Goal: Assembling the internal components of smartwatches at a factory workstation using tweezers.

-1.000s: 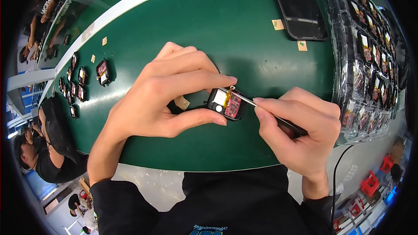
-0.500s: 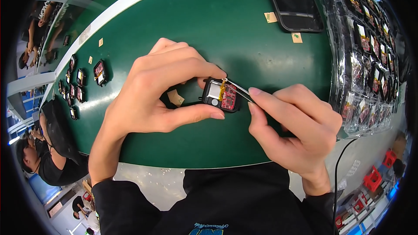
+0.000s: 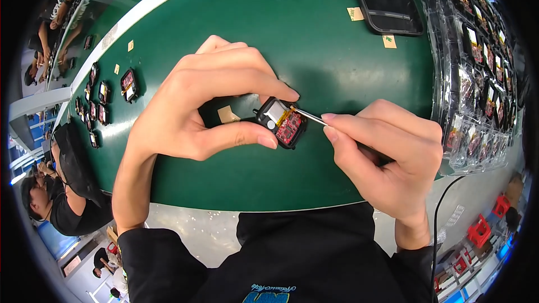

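Between the thumb and index finger of my left hand (image 3: 208, 101), a small black device case (image 3: 289, 134) is held by its edges above the green table. Inside it show a red circuit board, a silver battery cell, yellow tape and a small round silver part. My right hand (image 3: 393, 151) pinches a pair of slim metal tweezers (image 3: 310, 116). Their tips touch the upper edge of the case, by the yellow tape and close to my left index fingertip. What the tips grip there, if anything, is too small to make out.
Several similar open devices (image 3: 103, 92) lie at the left of the green table (image 3: 224, 191). At the right are clear plastic trays (image 3: 469, 78) filled with more of them. A black phone (image 3: 387, 0) lies far right, with paper tags nearby. A person (image 3: 67, 191) sits at the left.
The device has turned clockwise in my left hand. The two tweezer arms, apart before, have come together, and my right hand has shifted slightly right.
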`<state>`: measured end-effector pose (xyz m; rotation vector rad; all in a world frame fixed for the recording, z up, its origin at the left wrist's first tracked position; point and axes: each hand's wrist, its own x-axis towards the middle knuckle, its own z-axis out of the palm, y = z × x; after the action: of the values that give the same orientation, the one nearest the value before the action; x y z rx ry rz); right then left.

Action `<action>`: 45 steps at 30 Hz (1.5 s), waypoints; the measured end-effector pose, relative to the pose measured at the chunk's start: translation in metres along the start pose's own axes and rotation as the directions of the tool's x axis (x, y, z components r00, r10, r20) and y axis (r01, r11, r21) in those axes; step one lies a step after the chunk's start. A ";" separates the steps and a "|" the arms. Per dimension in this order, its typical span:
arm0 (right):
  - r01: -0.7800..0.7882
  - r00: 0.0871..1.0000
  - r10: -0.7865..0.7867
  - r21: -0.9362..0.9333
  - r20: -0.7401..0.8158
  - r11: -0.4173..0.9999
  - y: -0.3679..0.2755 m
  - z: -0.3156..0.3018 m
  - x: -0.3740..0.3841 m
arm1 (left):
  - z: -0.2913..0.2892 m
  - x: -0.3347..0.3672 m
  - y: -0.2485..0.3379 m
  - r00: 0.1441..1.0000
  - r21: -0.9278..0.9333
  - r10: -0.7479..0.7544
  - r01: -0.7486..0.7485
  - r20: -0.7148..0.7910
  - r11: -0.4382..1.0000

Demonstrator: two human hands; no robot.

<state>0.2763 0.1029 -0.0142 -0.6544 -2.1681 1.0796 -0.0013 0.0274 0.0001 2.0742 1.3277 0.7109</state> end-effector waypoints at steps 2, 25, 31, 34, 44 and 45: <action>-0.016 1.000 0.016 0.008 0.016 1.000 0.000 -0.001 0.000 | 0.001 0.000 0.000 1.000 0.023 0.002 -0.003 0.004 1.000; -0.024 1.000 0.024 0.013 0.004 1.000 0.003 0.001 -0.004 | 0.006 0.001 0.004 0.996 0.101 0.088 -0.085 -0.027 0.991; 0.005 1.000 -0.004 0.033 -0.004 0.999 0.003 0.008 -0.005 | 0.005 -0.003 0.003 0.995 0.099 0.092 -0.089 -0.024 0.991; -0.001 1.000 0.001 0.035 -0.001 0.999 0.002 0.008 -0.003 | 0.004 -0.003 0.000 0.996 0.098 0.090 -0.088 -0.020 0.991; 0.060 0.997 -0.055 0.104 -0.051 0.993 -0.007 -0.020 -0.009 | 0.004 0.010 0.016 0.993 0.156 0.051 -0.034 -0.107 0.987; 0.109 0.993 -0.104 0.116 -0.051 0.987 0.005 -0.015 -0.013 | 0.011 0.012 0.012 0.993 0.147 0.041 -0.024 -0.111 0.989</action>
<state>0.2968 0.1052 -0.0150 -0.4981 -2.0578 1.1166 0.0185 0.0325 0.0025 2.2031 1.4497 0.7779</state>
